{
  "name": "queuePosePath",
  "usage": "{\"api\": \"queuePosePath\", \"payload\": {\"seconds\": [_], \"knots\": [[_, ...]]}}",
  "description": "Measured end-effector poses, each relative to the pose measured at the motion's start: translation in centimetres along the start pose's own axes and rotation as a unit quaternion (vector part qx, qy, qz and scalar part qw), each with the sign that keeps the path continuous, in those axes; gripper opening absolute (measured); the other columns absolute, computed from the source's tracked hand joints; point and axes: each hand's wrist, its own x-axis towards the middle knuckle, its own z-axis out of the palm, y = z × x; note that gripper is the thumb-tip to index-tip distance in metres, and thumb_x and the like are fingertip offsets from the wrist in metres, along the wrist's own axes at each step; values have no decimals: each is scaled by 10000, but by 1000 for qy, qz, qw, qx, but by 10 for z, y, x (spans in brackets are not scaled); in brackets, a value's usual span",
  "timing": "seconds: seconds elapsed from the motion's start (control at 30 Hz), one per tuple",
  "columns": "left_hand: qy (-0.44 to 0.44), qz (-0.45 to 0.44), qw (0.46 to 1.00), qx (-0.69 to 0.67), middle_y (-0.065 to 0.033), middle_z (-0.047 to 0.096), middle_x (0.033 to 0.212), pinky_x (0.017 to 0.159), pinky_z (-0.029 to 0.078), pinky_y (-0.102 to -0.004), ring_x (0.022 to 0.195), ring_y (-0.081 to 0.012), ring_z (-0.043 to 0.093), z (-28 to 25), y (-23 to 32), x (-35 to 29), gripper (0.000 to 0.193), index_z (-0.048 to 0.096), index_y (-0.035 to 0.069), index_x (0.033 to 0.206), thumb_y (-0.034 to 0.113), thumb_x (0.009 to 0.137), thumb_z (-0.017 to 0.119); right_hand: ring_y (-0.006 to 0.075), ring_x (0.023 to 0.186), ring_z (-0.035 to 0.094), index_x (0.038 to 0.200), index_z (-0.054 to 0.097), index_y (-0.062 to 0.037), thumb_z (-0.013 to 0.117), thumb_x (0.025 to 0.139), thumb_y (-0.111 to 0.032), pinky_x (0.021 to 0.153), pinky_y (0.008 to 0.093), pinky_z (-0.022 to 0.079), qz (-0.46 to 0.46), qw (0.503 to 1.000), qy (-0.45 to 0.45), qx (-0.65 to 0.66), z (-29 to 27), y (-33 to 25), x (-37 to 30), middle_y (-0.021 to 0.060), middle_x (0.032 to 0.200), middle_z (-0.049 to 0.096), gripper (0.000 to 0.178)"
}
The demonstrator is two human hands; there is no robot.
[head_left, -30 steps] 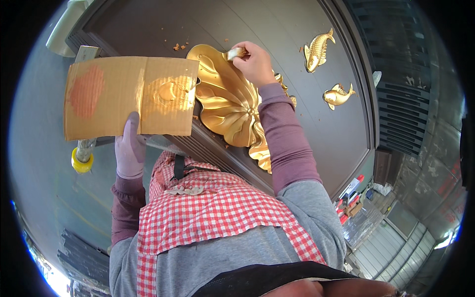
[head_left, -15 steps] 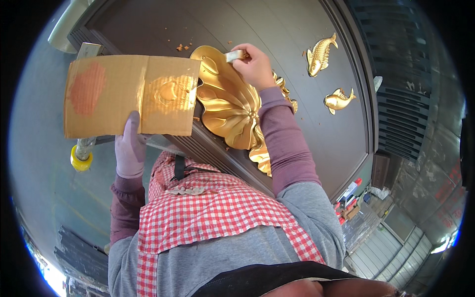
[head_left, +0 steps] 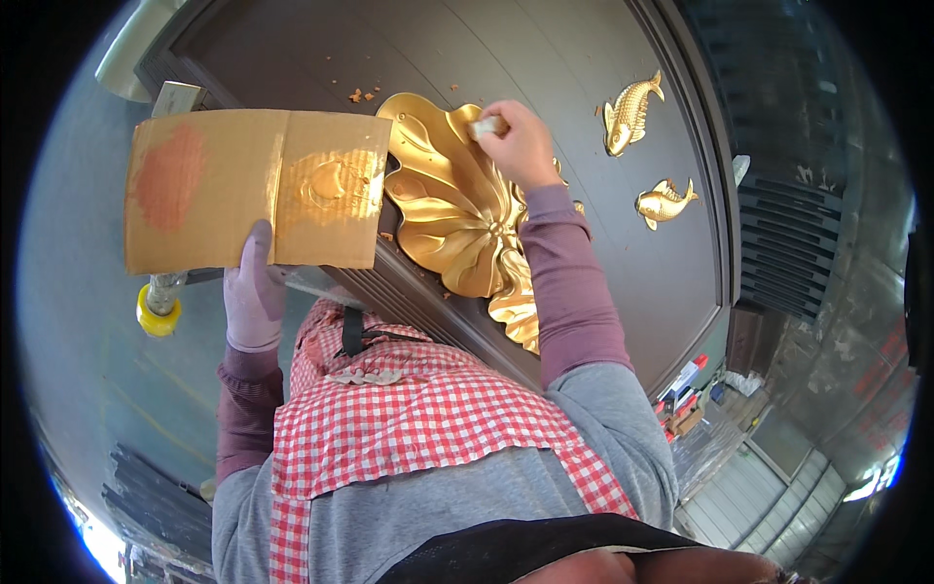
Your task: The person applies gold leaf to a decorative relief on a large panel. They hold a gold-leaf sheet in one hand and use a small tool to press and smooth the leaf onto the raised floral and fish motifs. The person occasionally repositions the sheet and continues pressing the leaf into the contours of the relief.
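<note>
My left hand [head_left: 255,292], in a pale lilac glove, grips the lower edge of a folded piece of cardboard [head_left: 233,146], thumb on top. Reddish paint marks the cardboard's left half, and wet gold paint smears its right half. My bare right hand [head_left: 522,146] is closed on a small whitish pad [head_left: 488,127], whose exact kind I cannot make out. It presses the pad against the upper right lobe of a large gold lotus-leaf relief [head_left: 443,195]. The relief is fixed on a dark brown panel [head_left: 584,263]. My right forearm hides part of the gold work beside the leaf.
Two gold fish reliefs, an upper fish [head_left: 628,115] and a lower fish [head_left: 664,202], sit on the panel's right side. Small orange-brown flakes [head_left: 360,95] lie near the leaf. Below the cardboard is a yellow-rimmed roll [head_left: 159,313]. Dark slatted pieces [head_left: 788,243] stand beyond the panel.
My right hand has moved right and slightly down with the pad, from the leaf's upper edge onto its upper right lobe. The left hand and cardboard have barely moved.
</note>
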Motion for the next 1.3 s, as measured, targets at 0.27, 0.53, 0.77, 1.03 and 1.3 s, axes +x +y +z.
{"api": "queuePosePath", "payload": {"seconds": [0.27, 0.53, 0.77, 1.03, 1.3], "knots": [[-27, -89, 992, -79, -282, 694, 1298, 998, 586, -493, 1161, -476, 702, 8, -15, -13, 576, 586, 1, 1461, -78, 912, 742, 190, 850, 705, 1083, 751, -65, 731, 849, -60, 775, 329, 566, -60, 998, 4, -5, -8, -8, 11, 65, 1015, 739, 235], [-12, -41, 999, 32, -266, 679, 1321, 941, 620, -451, 1155, -420, 720, 0, -20, -16, 550, 586, -15, 1449, -46, 932, 769, 289, 856, 715, 1029, 757, -45, 755, 832, -169, 785, 392, 570, 46, 965, -253, -46, -52, -21, 14, 106, 1000, 757, 233], [-32, -124, 975, -184, -206, 622, 1426, 966, 629, -425, 1206, -322, 712, 3, -26, -14, 413, 526, -37, 1490, 64, 1096, 596, 201, 791, 662, 1054, 769, -77, 742, 861, -174, 744, 336, 544, -134, 975, -137, -115, -19, 8, 15, 66, 850, 678, 218], [96, -374, 774, -503, -188, 711, 1258, 935, 632, -425, 1150, -315, 735, 2, -12, -2, 503, 529, 31, 1498, 80, 1024, 687, 196, 761, 675, 1012, 761, -28, 758, 840, -132, 716, 354, 545, -35, 980, -194, 6, -37, -9, 35, 81, 833, 712, 201], [49, -323, 823, -465, -153, 592, 1471, 1023, 614, -466, 1297, -279, 661, -9, 10, 6, 509, 491, -13, 1512, 357, 1163, 510, 221, 808, 698, 1107, 787, -66, 746, 860, -134, 760, 362, 554, -24, 941, -327, -85, -42, 16, 6, 80, 904, 767, 259]]}}
